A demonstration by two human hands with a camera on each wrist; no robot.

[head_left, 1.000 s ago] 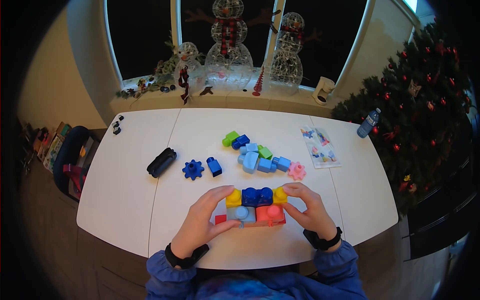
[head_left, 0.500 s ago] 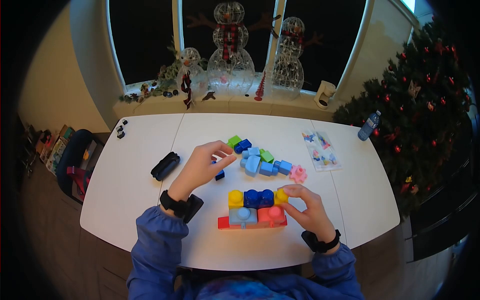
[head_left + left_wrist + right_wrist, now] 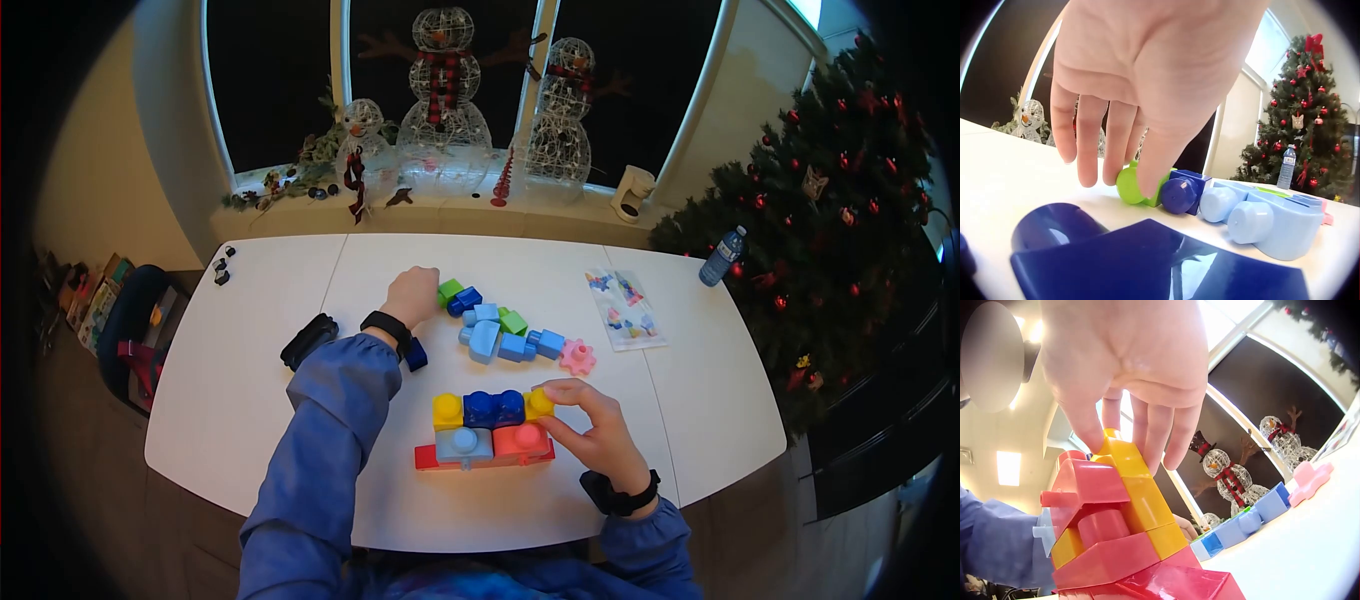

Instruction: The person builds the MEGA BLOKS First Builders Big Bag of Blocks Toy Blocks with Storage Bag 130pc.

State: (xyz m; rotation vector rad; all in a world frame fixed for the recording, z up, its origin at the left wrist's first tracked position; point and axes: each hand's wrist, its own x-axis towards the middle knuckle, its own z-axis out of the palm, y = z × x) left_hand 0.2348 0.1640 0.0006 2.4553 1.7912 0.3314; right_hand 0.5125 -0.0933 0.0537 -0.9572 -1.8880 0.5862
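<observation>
A ceiling panel (image 3: 1009, 469) glows white, window panes (image 3: 270, 90) look black, and dark vignetting rims the curved head view.

A passable gap separates two obstacles: block stack (image 3: 488, 432) and light-blue blocks (image 3: 484, 342).

Just left of the left hand's (image 3: 411, 297) wrist, a black case (image 3: 310, 342) lies on the white table (image 3: 700, 410). Farther left sit small black objects (image 3: 221, 278), and past the table's edge on that side is a dark blue chair (image 3: 130, 300). Beyond the left hand, three wire snowmen (image 3: 442, 85) stand along the window sill (image 3: 470, 221). Beyond the right hand (image 3: 598, 432) lies a printed sheet (image 3: 627, 308); farther right stand a bluish bottle (image 3: 722, 256) and a Christmas tree (image 3: 840, 170) with red ornaments.
</observation>
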